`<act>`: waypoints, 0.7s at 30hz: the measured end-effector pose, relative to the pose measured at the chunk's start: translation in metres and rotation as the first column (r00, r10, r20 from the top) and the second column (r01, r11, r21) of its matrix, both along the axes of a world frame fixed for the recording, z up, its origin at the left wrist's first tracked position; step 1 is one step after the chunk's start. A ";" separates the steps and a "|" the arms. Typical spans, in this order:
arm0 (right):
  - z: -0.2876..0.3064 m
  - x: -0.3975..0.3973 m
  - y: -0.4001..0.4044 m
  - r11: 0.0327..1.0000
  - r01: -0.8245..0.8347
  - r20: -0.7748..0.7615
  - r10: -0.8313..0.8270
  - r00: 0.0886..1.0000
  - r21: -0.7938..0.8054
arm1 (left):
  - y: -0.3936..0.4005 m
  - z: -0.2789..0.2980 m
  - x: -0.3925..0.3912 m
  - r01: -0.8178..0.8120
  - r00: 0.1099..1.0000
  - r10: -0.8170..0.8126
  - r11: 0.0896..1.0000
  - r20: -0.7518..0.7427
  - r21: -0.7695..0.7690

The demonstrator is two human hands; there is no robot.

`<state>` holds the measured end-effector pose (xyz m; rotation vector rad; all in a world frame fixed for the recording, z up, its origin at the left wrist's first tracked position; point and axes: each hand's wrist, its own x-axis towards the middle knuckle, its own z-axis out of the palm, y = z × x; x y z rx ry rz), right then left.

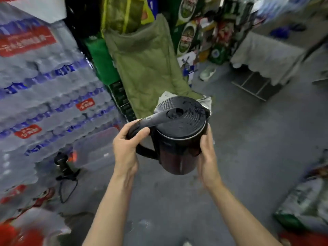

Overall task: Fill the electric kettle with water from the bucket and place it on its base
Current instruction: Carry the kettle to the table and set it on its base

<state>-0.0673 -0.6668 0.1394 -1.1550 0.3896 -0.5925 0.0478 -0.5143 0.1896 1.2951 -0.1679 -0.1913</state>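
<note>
I hold a black electric kettle in the air in the middle of the view, its ribbed lid closed and wet with drops. My left hand is wrapped around the top of the kettle's handle, thumb near the lid button. My right hand presses flat against the kettle's right side. A small black object with a cord, which may be the kettle's base, sits on the floor at the lower left. No bucket is in view.
Stacked packs of bottled water fill the left side. A clear plastic box lies on the grey concrete floor. A green padded cloth hangs behind the kettle. A cloth-covered table stands at the right, bags at lower right.
</note>
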 end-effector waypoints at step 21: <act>0.019 0.027 -0.292 0.804 0.592 0.075 -0.589 0.805 -0.047 | -0.387 0.022 0.085 0.567 0.823 -0.567 0.824 -0.026 -0.007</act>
